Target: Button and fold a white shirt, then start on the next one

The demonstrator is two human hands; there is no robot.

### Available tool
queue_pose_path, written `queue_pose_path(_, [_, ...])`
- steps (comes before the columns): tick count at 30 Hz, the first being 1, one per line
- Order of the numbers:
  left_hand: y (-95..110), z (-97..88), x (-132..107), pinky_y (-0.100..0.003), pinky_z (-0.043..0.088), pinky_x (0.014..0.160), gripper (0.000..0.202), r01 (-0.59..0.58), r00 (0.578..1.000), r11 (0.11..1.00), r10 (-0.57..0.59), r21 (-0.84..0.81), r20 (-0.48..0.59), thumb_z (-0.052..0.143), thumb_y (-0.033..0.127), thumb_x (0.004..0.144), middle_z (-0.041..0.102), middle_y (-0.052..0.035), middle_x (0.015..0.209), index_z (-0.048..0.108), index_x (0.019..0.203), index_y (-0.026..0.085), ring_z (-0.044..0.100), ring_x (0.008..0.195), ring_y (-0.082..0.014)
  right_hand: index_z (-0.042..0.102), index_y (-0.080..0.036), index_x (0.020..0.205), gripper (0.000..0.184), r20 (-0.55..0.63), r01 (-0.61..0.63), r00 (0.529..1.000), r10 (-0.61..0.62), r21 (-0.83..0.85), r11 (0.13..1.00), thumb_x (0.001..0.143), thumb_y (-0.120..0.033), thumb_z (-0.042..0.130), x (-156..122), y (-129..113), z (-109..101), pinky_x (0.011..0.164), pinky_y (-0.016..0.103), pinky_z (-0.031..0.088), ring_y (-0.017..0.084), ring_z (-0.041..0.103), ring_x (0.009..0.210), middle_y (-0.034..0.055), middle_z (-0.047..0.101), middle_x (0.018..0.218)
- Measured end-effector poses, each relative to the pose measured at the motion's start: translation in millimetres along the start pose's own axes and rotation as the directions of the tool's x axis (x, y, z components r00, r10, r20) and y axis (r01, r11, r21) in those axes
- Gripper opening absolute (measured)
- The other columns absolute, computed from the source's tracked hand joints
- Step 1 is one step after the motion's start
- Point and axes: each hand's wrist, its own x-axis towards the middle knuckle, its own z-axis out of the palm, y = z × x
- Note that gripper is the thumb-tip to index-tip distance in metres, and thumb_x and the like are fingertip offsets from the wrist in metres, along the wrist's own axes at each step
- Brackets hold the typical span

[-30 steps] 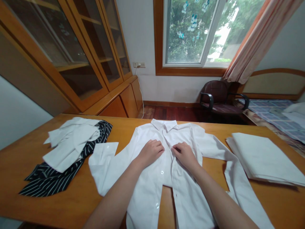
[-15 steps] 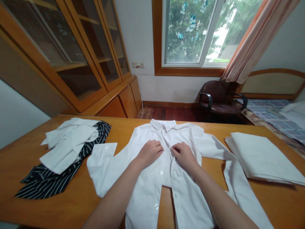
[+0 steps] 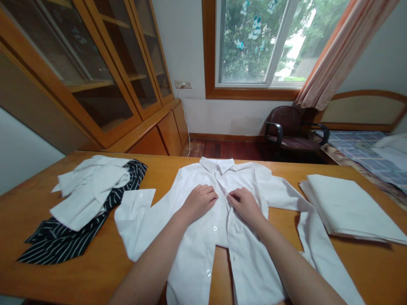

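Note:
A white button-up shirt lies on the wooden table, collar at the far side, its front parted below the chest. My left hand is closed on the front edge with the buttons, fingers curled downward. Opposite it, my right hand pinches the other front edge between thumb and fingers. A small gap separates the two hands. One cuff is folded up at the left, while the other sleeve bends toward the near right. The fingertips of my left hand are partly hidden.
On the table, a crumpled white cloth rests over a black-and-white striped cloth at left. Folded white fabric lies at right. Beyond are a glass-door cabinet, an office chair and a bed.
The view has shifted very slightly. Both hands keep their places on the shirt, and the shirt looks the same.

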Motion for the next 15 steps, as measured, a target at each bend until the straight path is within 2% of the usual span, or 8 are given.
queue_pose_path(6, [3.0, -6.1, 0.8, -0.034, 0.042, 0.077, 0.015, -0.020, 0.996, 1.000, 0.022, 0.023, -0.089, 0.054, 0.021, 0.097, 0.065, -0.0032, 0.087, 0.066, 0.089, 0.020, 0.059, 0.081, -0.0179, 0.073, -0.020, 0.080, 0.020, -0.026, -0.059, 0.998, 0.064, 0.172, 0.983, 0.087, -0.029, 0.056, 1.5, -1.8, -1.4, 0.077, 0.032, 0.045, 0.021, 0.062, 0.079, 0.0052, 0.074, 0.082])
queue_pose_path(10, [5.0, -8.5, 1.4, -0.035, 0.041, 0.077, 0.016, -0.033, 0.990, 0.999, 0.036, 0.026, -0.136, 0.052, 0.024, 0.099, 0.064, -0.0036, 0.086, 0.066, 0.091, 0.020, 0.058, 0.082, -0.0185, 0.073, -0.019, 0.082, 0.023, -0.016, -0.119, 0.991, 0.133, 0.348, 0.930, 0.086, -0.034, 0.057, 2.2, -8.7, -4.8, 0.076, 0.032, 0.048, 0.021, 0.065, 0.080, 0.0056, 0.074, 0.085])
queue_pose_path(15, [7.4, -10.1, 1.7, -0.035, 0.042, 0.077, 0.019, -0.051, 0.984, 0.999, 0.053, 0.016, -0.173, 0.049, 0.025, 0.100, 0.064, -0.0034, 0.086, 0.065, 0.093, 0.020, 0.058, 0.082, -0.0184, 0.076, -0.018, 0.088, 0.026, 0.030, -0.193, 0.979, 0.201, 0.452, 0.871, 0.081, -0.037, 0.060, 1.2, -19.1, -3.9, 0.072, 0.032, 0.051, 0.022, 0.066, 0.080, 0.0071, 0.075, 0.088])
